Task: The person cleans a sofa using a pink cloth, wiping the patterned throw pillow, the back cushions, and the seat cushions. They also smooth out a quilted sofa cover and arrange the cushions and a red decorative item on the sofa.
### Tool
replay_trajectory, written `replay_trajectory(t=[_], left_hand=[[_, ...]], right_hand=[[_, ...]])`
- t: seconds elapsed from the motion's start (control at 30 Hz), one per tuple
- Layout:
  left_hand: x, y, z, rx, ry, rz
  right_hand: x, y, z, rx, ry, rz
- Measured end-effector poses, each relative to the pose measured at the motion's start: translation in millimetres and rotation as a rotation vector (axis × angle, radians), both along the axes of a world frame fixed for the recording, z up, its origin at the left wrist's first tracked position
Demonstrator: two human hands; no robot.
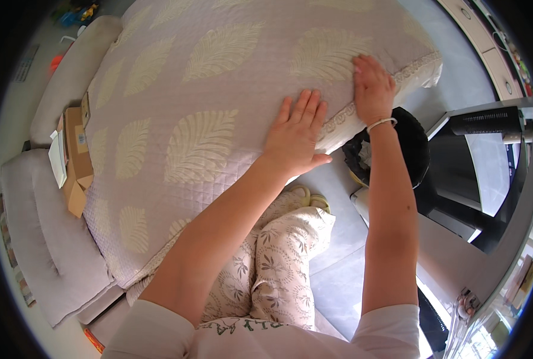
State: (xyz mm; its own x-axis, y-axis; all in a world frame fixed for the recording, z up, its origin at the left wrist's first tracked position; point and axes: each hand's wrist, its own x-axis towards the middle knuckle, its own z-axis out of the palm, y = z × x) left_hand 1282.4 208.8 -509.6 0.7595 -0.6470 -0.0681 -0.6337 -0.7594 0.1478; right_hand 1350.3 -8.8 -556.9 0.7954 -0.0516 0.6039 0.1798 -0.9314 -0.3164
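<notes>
A quilted cover [248, 96] in pale mauve with cream leaf patterns spreads over what looks like a bed or sofa seat. My left hand [295, 134] lies palm down on it near the lace-trimmed edge [338, 120], fingers spread, thumb out past the edge. Farther along that edge, to the right, my right hand [374, 87] rests on the cover with its fingers bent down; a pale bangle [381, 124] circles the wrist. Whether those fingertips pinch the cloth is hidden.
A black-lined waste bin [410, 143] stands beneath my right forearm. Behind it is a desk or shelf unit [463, 264] at the right. An opened cardboard box [77, 155] lies on the cover's left side, beside grey cushions [51, 229]. Slippers [318, 199] show near the floor.
</notes>
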Motion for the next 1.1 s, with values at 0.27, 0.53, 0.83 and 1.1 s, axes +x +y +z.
replay_trajectory(t=[0.27,0.53,0.83,1.1], left_hand=[[5,-3,14,0.042,0.068,0.006],[-76,132,2,-0.407,0.050,0.080],[-301,451,-6,-0.239,-0.150,0.772],[-447,648,-6,-0.058,-0.112,1.579]], right_hand=[[20,-10,10,0.126,0.112,-0.081],[-110,213,32,0.968,0.364,0.132],[-253,485,48,0.671,0.525,0.755],[-317,588,30,0.359,0.691,0.954]])
